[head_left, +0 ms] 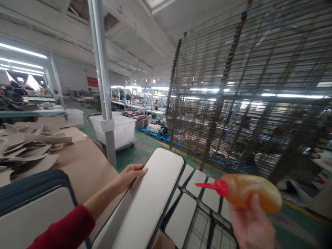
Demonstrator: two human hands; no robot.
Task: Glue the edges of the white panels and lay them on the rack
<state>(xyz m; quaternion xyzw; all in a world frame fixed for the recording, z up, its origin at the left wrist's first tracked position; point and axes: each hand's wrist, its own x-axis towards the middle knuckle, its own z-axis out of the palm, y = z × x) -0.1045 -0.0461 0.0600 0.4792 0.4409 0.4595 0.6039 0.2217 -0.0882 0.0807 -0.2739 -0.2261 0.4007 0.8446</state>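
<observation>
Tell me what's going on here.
A person's left hand grips a pale, dark-edged panel by its edge; the right hand holds an amber bottle whose red nozzle points toward the panel without touching it. More dark-edged panels are stacked at the left, and scraps lie on the brown table.

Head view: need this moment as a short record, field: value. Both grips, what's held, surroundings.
left grip: on the left edge of a pale, dark-edged panel
right grip: around an amber squeeze bottle
bottle tip: red nozzle, pointing left toward the panel, apart from it
left foreground: stack of dark-edged panels
left side: brown table with heaped pale pieces
behind: white bin, wire racks
unclear: bottle contents
</observation>
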